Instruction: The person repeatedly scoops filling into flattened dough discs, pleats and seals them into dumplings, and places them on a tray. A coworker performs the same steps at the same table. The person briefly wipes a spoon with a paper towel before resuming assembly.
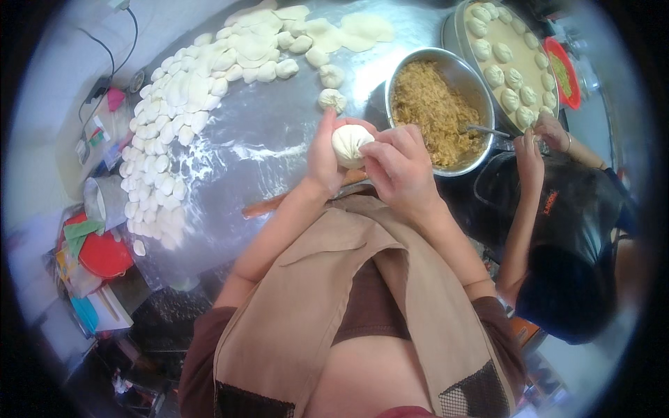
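A round pleated bun [351,145] of white dough rests in my left hand [324,157], which cups it from the left and beneath. The fingertips of my right hand [400,162] pinch the dough at the bun's right side. Just beyond my left fingers, a pleated bun [332,100] sits on the metal table [245,125], with another bun [331,77] behind it. To the right of my hands stands a steel bowl [491,112] of brownish shredded filling [434,109]. A metal utensil [487,130] is stuck in the filling. Below my wrists lies a wooden rolling pin [266,206], partly hidden.
Many dough pieces [157,151] and flat wrappers [256,36] cover the table's left and far sides. At the right, a co-worker's hands [533,141] are beside a round tray [460,39] of pleated buns. A red bowl [574,78] stands beyond it. Clutter includes a red lid [104,256].
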`<state>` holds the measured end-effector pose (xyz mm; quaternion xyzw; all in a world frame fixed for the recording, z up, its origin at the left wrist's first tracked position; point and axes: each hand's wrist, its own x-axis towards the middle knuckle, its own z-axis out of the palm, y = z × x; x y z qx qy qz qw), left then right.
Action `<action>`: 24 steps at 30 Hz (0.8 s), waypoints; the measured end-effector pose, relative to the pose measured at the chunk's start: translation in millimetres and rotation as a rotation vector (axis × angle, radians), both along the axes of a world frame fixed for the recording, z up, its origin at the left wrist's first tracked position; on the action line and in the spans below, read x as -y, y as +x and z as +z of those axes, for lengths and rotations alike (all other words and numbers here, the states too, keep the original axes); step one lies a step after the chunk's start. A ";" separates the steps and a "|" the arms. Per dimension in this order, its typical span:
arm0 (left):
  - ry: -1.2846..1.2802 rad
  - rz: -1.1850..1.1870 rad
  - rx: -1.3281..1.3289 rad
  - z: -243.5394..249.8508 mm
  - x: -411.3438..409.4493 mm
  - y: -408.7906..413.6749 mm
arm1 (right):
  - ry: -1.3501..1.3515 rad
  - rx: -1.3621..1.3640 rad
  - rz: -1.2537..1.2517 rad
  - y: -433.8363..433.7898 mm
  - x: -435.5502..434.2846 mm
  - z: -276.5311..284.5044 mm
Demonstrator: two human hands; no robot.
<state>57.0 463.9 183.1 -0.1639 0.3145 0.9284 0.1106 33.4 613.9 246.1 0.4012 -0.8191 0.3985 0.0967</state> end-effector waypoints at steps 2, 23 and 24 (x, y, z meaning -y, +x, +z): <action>0.058 -0.047 0.015 2.3 1.6 0.2 | 0.025 -0.029 0.025 0.9 -4.1 2.3; -0.059 -0.473 0.256 22.0 11.5 -7.7 | 0.248 -0.140 0.199 -5.0 -1.9 23.0; -0.046 -0.468 0.267 21.2 11.4 -8.0 | 0.273 -0.164 0.240 -7.8 -2.5 21.0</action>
